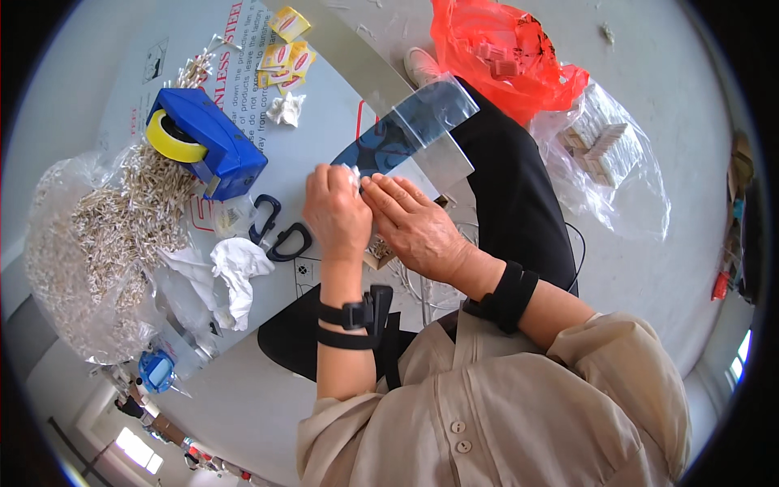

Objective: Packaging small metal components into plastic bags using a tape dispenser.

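Observation:
My left hand (337,213) is closed at the table's edge, with a small white wad (354,172) showing at its fingertips; the rest of what it holds is hidden. Against it lies my right hand (412,227), its fingers stretched out flat and pointing toward the left knuckles. Just beyond both hands is a shiny, boxy piece with blue-tinted clear faces (398,134). Scissors with dark handles (280,235) rest to the left of my left hand. Under my right hand, part of a small brown box (378,253) shows.
A blue tape dispenser (223,142) stands on the table beside a clear bag of cotton swabs (122,219). Crumpled white tissue (239,272) lies nearby, yellow packets (288,61) farther off. On the floor at right are a red bag (487,61) and a clear bag of white packs (604,154).

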`<action>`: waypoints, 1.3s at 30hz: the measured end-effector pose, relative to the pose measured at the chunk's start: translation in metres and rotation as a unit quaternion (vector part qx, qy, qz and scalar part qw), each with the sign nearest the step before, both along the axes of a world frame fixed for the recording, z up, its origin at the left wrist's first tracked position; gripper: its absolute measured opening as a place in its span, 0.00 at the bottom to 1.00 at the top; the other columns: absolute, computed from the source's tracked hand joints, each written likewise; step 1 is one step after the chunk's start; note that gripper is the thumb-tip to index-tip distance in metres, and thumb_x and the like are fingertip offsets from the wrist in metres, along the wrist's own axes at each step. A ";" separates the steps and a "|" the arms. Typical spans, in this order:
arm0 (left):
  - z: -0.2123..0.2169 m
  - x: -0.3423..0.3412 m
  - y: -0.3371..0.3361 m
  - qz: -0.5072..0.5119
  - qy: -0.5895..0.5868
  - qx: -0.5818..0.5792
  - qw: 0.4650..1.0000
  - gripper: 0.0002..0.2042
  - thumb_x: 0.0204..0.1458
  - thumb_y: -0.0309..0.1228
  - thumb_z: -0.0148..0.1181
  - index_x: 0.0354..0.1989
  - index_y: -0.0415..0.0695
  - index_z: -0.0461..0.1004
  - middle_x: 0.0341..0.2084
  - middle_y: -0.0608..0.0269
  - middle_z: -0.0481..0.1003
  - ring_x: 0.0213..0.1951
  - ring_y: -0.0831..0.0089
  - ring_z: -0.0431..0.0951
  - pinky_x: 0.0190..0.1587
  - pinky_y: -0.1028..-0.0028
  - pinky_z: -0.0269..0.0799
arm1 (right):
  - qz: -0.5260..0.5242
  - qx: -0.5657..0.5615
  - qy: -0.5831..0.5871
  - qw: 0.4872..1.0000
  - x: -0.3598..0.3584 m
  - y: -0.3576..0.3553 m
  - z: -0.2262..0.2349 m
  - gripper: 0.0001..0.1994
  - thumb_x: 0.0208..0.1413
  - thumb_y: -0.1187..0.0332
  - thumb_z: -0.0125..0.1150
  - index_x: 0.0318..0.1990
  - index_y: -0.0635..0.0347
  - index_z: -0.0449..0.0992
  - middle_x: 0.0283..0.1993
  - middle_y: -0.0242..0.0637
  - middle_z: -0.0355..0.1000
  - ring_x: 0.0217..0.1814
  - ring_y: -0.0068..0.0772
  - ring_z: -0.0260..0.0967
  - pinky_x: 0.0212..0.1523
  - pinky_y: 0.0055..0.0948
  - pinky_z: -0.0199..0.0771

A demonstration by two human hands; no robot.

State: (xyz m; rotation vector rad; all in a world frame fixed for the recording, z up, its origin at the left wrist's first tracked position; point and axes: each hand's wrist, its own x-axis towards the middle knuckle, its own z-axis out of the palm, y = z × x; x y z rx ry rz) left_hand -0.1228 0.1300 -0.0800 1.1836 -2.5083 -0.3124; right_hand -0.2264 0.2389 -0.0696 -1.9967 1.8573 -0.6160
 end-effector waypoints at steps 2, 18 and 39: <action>0.000 0.001 -0.002 0.004 0.008 0.019 1.000 0.07 0.43 0.21 0.59 0.29 0.41 0.67 0.30 0.57 0.68 0.36 0.55 0.72 0.35 0.59 0.70 | -0.003 -0.003 0.007 1.000 0.000 0.000 0.002 0.25 0.52 0.70 0.53 0.58 0.72 0.65 0.67 0.49 0.57 0.72 0.46 0.52 0.71 0.41 0.50; 0.005 0.003 -0.004 -0.003 -0.011 0.022 1.000 0.07 0.43 0.20 0.59 0.29 0.41 0.67 0.30 0.56 0.68 0.36 0.54 0.71 0.36 0.58 0.69 | -0.001 -0.008 -0.005 1.000 0.001 0.000 0.000 0.26 0.49 0.72 0.55 0.58 0.73 0.65 0.68 0.50 0.56 0.72 0.46 0.52 0.71 0.41 0.51; 0.003 -0.001 -0.025 -0.011 0.059 -0.014 0.998 0.05 0.43 0.20 0.59 0.27 0.41 0.70 0.27 0.58 0.69 0.33 0.56 0.69 0.35 0.60 0.67 | -0.008 -0.029 -0.005 1.000 0.001 -0.001 0.004 0.25 0.49 0.72 0.54 0.56 0.74 0.66 0.66 0.52 0.58 0.70 0.47 0.55 0.70 0.41 0.53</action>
